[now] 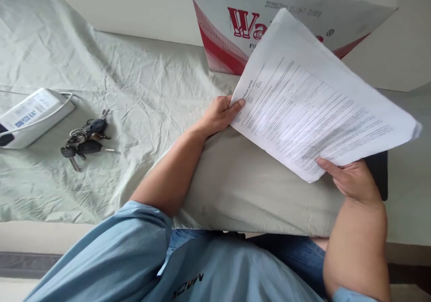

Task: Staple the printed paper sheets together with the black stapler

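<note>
A stack of printed white paper sheets (313, 104) is held tilted above a pale green pillow (242, 185). My left hand (220, 113) pinches the sheets' near left corner with thumb and fingers. My right hand (352, 178) grips the lower right edge, thumb on top of the page. The printed text is blurred. A dark flat object (379, 171) lies partly hidden under the papers and behind my right hand.
A white and red cardboard box (235, 23) stands behind the papers. On the wrinkled pale green bedsheet (134, 82) to the left lie a bunch of keys (85, 138) and a white device with a cable (32, 115). A white wall lies beyond.
</note>
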Demonstrator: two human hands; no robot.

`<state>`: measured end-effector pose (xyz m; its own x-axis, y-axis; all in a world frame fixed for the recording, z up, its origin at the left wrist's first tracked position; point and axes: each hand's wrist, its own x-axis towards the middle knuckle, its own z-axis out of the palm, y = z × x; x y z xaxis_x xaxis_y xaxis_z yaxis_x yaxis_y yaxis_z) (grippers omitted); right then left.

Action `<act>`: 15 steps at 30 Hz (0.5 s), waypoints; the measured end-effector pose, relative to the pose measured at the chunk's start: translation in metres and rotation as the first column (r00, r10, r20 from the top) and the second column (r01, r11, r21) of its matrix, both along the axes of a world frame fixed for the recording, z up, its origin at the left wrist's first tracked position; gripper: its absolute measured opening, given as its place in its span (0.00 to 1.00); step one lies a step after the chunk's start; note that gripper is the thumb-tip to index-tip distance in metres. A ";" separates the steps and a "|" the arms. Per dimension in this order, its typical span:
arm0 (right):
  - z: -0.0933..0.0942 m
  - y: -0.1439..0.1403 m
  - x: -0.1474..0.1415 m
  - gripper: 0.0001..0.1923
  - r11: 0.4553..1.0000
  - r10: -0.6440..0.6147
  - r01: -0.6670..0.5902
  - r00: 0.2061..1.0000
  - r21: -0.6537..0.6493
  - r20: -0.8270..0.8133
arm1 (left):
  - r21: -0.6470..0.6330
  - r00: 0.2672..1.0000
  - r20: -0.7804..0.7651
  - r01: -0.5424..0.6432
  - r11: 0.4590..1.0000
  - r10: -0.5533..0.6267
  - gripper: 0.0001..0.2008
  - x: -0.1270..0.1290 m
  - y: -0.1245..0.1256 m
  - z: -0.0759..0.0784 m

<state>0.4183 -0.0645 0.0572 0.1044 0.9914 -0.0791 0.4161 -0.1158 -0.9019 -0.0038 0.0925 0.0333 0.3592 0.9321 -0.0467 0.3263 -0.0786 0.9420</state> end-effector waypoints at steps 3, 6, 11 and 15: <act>0.008 -0.005 0.013 0.25 0.960 0.062 -0.074 0.997 -0.270 -0.054 | -0.023 0.994 0.100 0.036 0.999 -0.033 0.45 -0.003 -0.001 0.001; 0.016 -0.004 0.035 0.33 0.971 -0.156 0.135 0.983 -0.198 -0.096 | -0.086 0.971 0.205 0.146 0.985 -0.126 0.42 -0.006 -0.001 0.001; 0.027 0.000 0.045 0.45 0.935 -0.342 0.354 0.919 0.029 -0.196 | -0.205 0.929 0.126 0.369 0.907 -0.349 0.42 -0.004 -0.003 0.019; 0.026 -0.006 0.013 0.42 0.971 -0.112 0.057 0.965 -0.231 -0.236 | -0.224 0.876 0.060 0.479 0.849 -0.478 0.38 0.007 -0.008 0.031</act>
<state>0.4318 -0.0704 0.0827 0.1366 0.9346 -0.3284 0.1653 -0.3484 -0.9227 0.0031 0.0844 0.0644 0.7582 0.6091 -0.2328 0.3015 -0.0110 0.9534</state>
